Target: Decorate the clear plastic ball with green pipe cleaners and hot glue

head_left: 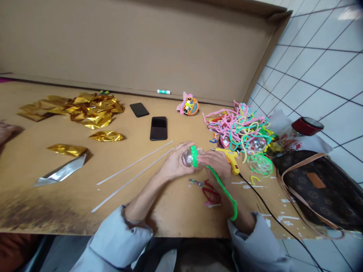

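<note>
Lg. cardboard panel [136, 45] stands along the far side of the tan table [170, 204]; dark patterned bag [326, 185] at the R end, w/ a messy pile of coloured fuzzy stems [238, 126] near it & crumpled gold foil [96, 109] over on the L. Another person's hand [7, 131] shows at the L edge. Left hand [174, 162] has its fingers curled round a clear ball [186, 158], gripping it above the table, approx. centre. Right hand [218, 162] has fingers bent onto the ball's R side; can't tell if they pinch the green fuzzy strip [221, 182], which bands the ball & trails over the R forearm. Yellow glue gun [233, 160] lies just beside that hand, red-handled scissors [210, 192] nearer the body.
</note>
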`<state>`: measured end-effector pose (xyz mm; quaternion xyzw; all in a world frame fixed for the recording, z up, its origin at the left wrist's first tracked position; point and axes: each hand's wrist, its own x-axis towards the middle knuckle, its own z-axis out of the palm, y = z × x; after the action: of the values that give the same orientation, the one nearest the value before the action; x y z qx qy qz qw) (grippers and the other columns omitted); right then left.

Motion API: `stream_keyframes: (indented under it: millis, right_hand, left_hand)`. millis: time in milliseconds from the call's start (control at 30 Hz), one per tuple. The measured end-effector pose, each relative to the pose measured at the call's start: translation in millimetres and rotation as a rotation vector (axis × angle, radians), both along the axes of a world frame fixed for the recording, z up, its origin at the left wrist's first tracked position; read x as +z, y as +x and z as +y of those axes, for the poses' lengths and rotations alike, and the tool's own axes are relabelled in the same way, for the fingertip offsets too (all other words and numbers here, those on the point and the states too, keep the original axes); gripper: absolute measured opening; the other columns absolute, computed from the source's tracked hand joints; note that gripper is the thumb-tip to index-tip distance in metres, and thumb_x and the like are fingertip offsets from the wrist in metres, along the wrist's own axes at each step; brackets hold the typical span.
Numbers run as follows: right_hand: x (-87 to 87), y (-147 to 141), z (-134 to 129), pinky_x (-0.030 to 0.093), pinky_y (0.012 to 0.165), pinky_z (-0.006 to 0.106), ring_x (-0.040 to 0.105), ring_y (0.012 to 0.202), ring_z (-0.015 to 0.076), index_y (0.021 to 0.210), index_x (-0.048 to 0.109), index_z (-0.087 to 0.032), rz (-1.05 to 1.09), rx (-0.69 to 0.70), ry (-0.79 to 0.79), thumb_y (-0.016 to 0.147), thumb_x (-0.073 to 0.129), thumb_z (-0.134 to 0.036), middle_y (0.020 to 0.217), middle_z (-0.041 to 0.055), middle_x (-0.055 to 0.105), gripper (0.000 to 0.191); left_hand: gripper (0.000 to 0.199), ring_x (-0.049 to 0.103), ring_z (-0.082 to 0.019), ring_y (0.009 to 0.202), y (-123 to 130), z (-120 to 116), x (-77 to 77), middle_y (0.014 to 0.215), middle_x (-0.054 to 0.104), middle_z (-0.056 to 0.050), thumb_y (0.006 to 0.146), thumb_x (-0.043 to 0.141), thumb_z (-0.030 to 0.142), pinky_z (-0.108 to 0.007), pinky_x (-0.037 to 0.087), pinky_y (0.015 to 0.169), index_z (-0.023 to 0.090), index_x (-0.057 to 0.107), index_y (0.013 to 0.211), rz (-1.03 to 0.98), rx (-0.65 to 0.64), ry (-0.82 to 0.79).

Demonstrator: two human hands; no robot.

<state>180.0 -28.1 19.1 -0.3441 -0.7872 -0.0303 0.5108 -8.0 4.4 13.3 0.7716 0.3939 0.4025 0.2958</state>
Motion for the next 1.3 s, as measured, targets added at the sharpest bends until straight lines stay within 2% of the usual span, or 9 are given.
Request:
stream_keyframes:
  millis: [133,333,500,767,1000,1167,1300]
  right_hand:
    - [0.1,-0.9,-0.6,0.047,0.077,0.035,0.069,0.082,0.0171,0.088,0.072,-0.027,-0.021,-0.018,0.048,0.099,0.048,-0.023,0.088,0.0005,0.079,0.027]
    - [-1.0,-1.3,0.3,0.047,0.075,0.034,0.066,0.080,0.0167,0.091,0.072,-0.027,-0.048,-0.007,0.124,0.099,0.050,-0.023,0.088,-0.0004,0.079,0.023]
    - [-1.3,-2.8,0.1,0.047,0.076,0.034,0.066,0.081,0.0167,0.093,0.072,-0.028,-0.045,-0.001,0.118,0.098,0.051,-0.020,0.089,-0.0009,0.079,0.023]
    - [-5.5,-2.3,1.9,0.048,0.076,0.034,0.068,0.081,0.0168,0.096,0.072,-0.027,-0.027,0.012,0.102,0.095,0.055,-0.019,0.091,0.0006,0.079,0.019]
    - [-8.2,-0.9,-0.4,0.050,0.077,0.036,0.069,0.083,0.0179,0.088,0.074,-0.029,-0.080,-0.064,0.010,0.098,0.051,-0.025,0.090,0.0007,0.079,0.025]
    - [-8.3,-2.2,0.8,0.051,0.076,0.036,0.069,0.080,0.0175,0.088,0.073,-0.028,-0.055,-0.068,0.040,0.098,0.050,-0.027,0.090,0.0008,0.079,0.025]
    - [-8.3,-3.3,2.5,0.049,0.075,0.033,0.070,0.081,0.0163,0.091,0.072,-0.026,-0.024,-0.024,0.084,0.096,0.055,-0.020,0.091,0.0008,0.079,0.019]
  left_hand:
    - [0.078,0.058,-0.031,0.127,0.2,0.4,-0.4,0.136,0.059,-0.015,0.062,0.081,0.032,-0.047,0.045,0.112,0.015,0.055,0.134,-0.005,-0.007,0.007]
    - [0.077,0.054,-0.032,0.132,-0.8,0.6,-2.5,0.140,0.057,-0.014,0.063,0.081,0.032,-0.048,0.042,0.115,0.018,0.055,0.134,0.016,-0.002,0.009]
    - [0.080,0.048,-0.034,0.139,-1.6,1.7,-5.3,0.147,0.051,-0.017,0.062,0.084,0.033,-0.051,0.039,0.117,0.019,0.055,0.135,0.018,0.009,0.031]
    - [0.077,0.058,-0.032,0.127,1.0,-0.6,-1.0,0.138,0.059,-0.016,0.066,0.079,0.034,-0.049,0.045,0.111,0.015,0.053,0.136,0.022,0.012,0.054]
    - [0.091,0.060,-0.031,0.124,2.8,-5.2,1.9,0.139,0.058,-0.015,0.064,0.082,0.030,-0.046,0.047,0.108,0.018,0.041,0.144,-0.004,0.044,-0.035]
    - [0.076,0.063,-0.029,0.118,0.9,-3.6,-4.5,0.132,0.062,-0.011,0.067,0.080,0.031,-0.046,0.050,0.104,0.024,0.046,0.134,-0.020,0.015,-0.005]
    - [0.063,0.059,-0.030,0.126,-3.2,-1.4,-3.8,0.135,0.060,-0.011,0.073,0.077,0.034,-0.045,0.047,0.108,0.024,0.050,0.128,0.030,-0.054,0.105]
